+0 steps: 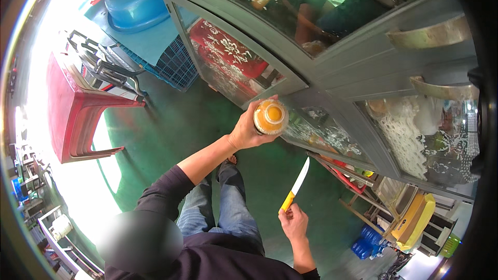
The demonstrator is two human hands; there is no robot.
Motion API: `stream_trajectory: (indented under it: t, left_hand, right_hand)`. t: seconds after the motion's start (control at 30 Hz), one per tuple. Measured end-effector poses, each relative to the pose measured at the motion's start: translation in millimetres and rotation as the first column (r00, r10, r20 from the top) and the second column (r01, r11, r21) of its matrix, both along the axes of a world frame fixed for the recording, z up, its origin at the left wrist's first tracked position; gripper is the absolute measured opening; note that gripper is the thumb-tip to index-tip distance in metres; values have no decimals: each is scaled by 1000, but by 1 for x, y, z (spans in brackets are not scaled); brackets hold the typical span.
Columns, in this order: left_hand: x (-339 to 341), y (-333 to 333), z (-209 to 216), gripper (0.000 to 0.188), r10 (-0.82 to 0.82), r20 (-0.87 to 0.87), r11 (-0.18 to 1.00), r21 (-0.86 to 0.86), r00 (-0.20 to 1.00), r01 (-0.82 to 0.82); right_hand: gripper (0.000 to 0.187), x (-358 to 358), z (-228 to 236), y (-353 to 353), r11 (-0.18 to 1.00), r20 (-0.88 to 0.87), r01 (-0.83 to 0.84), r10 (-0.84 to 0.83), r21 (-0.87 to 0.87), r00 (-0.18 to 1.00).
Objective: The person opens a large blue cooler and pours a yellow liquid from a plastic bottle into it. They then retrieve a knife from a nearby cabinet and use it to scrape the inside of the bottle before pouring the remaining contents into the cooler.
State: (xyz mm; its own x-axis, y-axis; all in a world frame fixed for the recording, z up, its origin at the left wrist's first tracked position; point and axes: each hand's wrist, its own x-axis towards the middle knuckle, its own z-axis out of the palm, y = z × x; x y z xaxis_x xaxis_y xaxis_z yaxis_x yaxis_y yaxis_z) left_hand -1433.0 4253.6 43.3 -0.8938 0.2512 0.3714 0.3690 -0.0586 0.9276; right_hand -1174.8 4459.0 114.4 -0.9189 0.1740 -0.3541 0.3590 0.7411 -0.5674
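My left hand (246, 127) is stretched forward and wrapped round a container (270, 116) seen from above, round and orange-yellow on top with a pale ring. Its sides are mostly hidden by my fingers, so I cannot tell its exact kind. Beside it rises the grey-framed glass cabinet (332, 83). Lower and to the right, my right hand (294, 222) grips the yellow handle of a knife (299, 180). The bright blade points up and away from me, apart from the container and the cabinet.
At the left stands a red plastic stool (78, 101). A blue basin (136, 6) and a blue crate (174, 65) are at the far left. Curved metal handles (433, 32) stick out from the cabinet. Right of my knife are a wooden rack (373, 202) and blue bottles (369, 242).
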Motion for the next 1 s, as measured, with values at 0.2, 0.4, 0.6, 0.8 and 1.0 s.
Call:
stream_trajectory:
  t: [0.2, 0.4, 0.6, 0.8, 1.0]
  left_hand:
    - [-11, 0, 6, 81, 54, -78, 996, -62, 995, -59]
    - [-16, -15, 24, 82, -8, -11, 998, -58, 1000, 7]
    - [42, -107, 62, 84, 104, -150, 994, 46, 983, -98]
    - [242, -322, 111, 91, 404, -183, 914, 60, 896, -400]
    - [490, -539, 141, 86, 827, -103, 530, -187, 553, -827]
  right_hand:
    - [13, 28, -3, 1, 915, 87, 195, -175, -353, 981]
    - [19, 36, 12, -31, 747, 113, 323, -318, -581, 941]
    - [30, 57, 24, -100, 671, 18, 100, -128, -735, 992]
    - [38, 78, 27, -261, 585, 28, -110, 222, -803, 975]
    - [14, 126, 35, -527, 338, -105, -409, 649, -848, 754]
